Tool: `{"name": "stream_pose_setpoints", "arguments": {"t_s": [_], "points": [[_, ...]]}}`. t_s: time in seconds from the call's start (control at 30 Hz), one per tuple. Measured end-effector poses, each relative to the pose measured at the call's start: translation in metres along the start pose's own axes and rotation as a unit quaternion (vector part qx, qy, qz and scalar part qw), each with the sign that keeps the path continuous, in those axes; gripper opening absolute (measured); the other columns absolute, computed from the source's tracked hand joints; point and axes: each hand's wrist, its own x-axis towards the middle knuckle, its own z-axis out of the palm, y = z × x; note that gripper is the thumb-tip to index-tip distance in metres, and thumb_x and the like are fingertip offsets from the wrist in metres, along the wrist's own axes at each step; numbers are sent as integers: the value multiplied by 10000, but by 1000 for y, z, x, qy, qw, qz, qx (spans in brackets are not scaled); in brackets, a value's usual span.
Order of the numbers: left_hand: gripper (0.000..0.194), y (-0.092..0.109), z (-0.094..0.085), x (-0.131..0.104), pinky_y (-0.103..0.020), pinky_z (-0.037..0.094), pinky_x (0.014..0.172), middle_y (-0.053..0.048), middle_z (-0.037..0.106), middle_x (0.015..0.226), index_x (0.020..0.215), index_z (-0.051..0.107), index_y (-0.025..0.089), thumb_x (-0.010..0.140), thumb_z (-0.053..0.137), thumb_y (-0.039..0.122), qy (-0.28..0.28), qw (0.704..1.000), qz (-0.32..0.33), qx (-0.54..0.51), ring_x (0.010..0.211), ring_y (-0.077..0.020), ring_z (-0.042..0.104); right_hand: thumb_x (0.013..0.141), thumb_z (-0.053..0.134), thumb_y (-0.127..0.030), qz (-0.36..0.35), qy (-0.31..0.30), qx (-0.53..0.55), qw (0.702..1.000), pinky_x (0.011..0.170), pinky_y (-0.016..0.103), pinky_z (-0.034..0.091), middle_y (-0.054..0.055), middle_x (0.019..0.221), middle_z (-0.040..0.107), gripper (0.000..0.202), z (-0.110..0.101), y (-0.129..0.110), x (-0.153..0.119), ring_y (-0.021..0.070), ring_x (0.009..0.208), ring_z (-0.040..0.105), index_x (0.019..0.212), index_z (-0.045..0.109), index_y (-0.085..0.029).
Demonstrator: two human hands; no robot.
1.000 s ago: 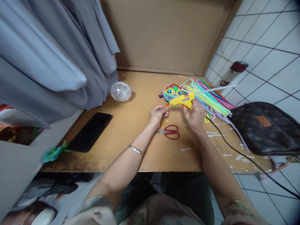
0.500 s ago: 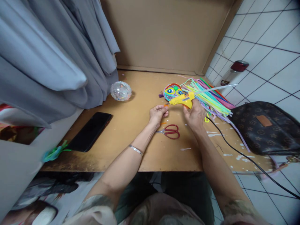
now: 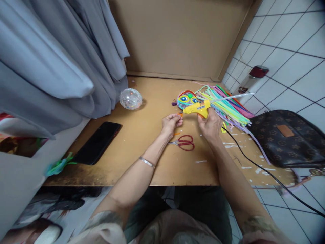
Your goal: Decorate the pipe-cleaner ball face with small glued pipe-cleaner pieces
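Note:
My right hand [image 3: 210, 124] grips a yellow hot glue gun [image 3: 196, 109] by its handle, with a long clear glue stick [image 3: 233, 97] sticking out of the back. The nozzle points left and meets a small orange piece [image 3: 180, 114], perhaps pipe cleaner, pinched between the fingertips of my left hand [image 3: 171, 124]. Behind the gun lies a round decorated ball [image 3: 186, 99] with two blue eyes and coloured outlines. Red-handled scissors [image 3: 186, 143] rest on the table below my left hand, near a short orange scrap [image 3: 176, 134].
Coloured pipe cleaners [image 3: 228, 105] lie in a bundle at the right, by a brown patterned bag [image 3: 286, 139]. A clear ball [image 3: 131, 99] and a black phone [image 3: 98, 143] are on the left. The gun's black cable [image 3: 243, 156] trails right. A red-capped bottle [image 3: 254, 79] stands against the tiles.
Both hands stay almost in place. The glue stick's far end has dipped slightly, and the orange piece sits marginally differently at the nozzle.

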Motion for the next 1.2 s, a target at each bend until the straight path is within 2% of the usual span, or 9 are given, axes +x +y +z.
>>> {"name": "stream_pose_setpoints", "arguments": {"t_s": [0.3, 0.47, 0.6, 0.77, 1.0, 1.2], "points": [[190, 2, -1, 2, -182, 508, 577, 4, 688, 630, 729, 649, 127, 730, 836, 99, 22, 1000, 4, -8, 519, -55, 600, 875, 530, -336, 13, 16, 11, 1000, 802, 414, 479, 163, 1053, 705, 333, 1, 2, 1, 342, 990, 645, 1162, 596, -181], [209, 5, -3, 4, -176, 518, 582, 8, 689, 640, 750, 653, 129, 725, 860, 133, 45, 998, -12, -31, 533, -55, 608, 903, 521, -371, -5, 26, 2, 1000, 797, 414, 485, 157, 1053, 707, 328, 3, 4, 0, 337, 993, 647, 1164, 602, -191], [163, 9, -2, 4, -156, 498, 549, 9, 681, 623, 738, 658, 131, 777, 816, 117, 56, 997, -29, -43, 509, -42, 578, 903, 524, -369, -6, 25, -17, 1000, 769, 409, 478, 161, 1019, 709, 325, 4, 4, -1, 334, 968, 646, 1152, 614, -181], [140, 11, 0, 1, -144, 468, 507, 16, 663, 593, 724, 664, 122, 824, 752, 80, 55, 996, -34, -54, 479, -32, 547, 893, 527, -363, -12, 18, -13, 1000, 768, 401, 475, 147, 998, 707, 296, 2, 1, -1, 329, 956, 638, 1118, 611, -190], [158, 11, 0, 1, -145, 467, 506, 12, 670, 602, 715, 662, 127, 784, 800, 94, 53, 997, -34, -47, 480, -34, 550, 880, 551, -326, 9, -17, -6, 1000, 799, 419, 474, 162, 1023, 694, 279, -3, -4, -1, 352, 994, 640, 1118, 590, -186], [172, 11, 1, 0, -119, 446, 471, 26, 651, 569, 709, 655, 123, 784, 808, 98, 56, 997, -32, -51, 456, -23, 541, 873, 548, -303, -2, -3, 5, 1000, 833, 428, 483, 182, 1088, 703, 331, -2, -1, 0, 355, 1042, 640, 1174, 589, -171]]}}
